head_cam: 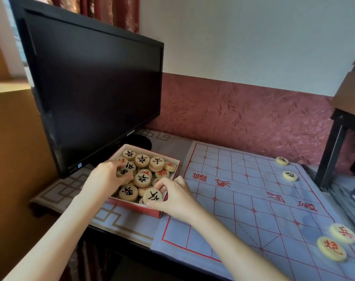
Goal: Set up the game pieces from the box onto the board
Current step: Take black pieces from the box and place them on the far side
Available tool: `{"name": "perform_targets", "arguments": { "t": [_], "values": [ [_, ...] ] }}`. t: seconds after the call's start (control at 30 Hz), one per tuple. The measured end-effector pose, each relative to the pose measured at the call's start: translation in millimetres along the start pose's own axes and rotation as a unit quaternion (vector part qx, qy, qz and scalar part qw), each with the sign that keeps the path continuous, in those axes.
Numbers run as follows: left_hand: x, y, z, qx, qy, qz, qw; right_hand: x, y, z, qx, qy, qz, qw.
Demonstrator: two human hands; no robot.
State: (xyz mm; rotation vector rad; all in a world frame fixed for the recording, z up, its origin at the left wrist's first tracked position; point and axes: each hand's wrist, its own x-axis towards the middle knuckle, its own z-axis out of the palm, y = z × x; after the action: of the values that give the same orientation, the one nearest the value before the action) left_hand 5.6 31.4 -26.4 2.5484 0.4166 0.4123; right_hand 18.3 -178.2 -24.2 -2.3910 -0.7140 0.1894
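Box (132,208) just beside board (253,209) left edge — left hand (103,179) grips rear piece (124,173), right hand (173,196) pinches front piece (152,196); board middle bare.

From my end I see only bare limbs: the left hand (105,177) and right hand (176,196) are uncovered, and the left forearm (61,220) and right forearm (229,236) are likewise bare, slim and smooth, up to the picture's lower edge

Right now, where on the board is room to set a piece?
Bare: the xiangqi board's middle, between the red box and four xiangqi pieces on its right edge. Crowded: the box, full of pieces, left hand and right hand inside.
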Motion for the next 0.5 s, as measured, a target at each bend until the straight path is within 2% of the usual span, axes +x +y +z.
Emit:
{"name": "perform_targets", "arguments": {
  "t": [0.1,0.27,0.5],
  "values": [
    [0,-2,-1,-0.030,-0.009,-0.002,1.000,1,0,3,0.004,0.011,0.005,1.000],
    [-5,1,-2,-0.067,0.024,0.027,0.997,4,2,9,0.026,0.042,0.006,0.999],
    [-11,11,-4,-0.094,0.063,0.069,0.991,6,2,3,0.052,0.103,-0.039,0.993]
  ]
}}
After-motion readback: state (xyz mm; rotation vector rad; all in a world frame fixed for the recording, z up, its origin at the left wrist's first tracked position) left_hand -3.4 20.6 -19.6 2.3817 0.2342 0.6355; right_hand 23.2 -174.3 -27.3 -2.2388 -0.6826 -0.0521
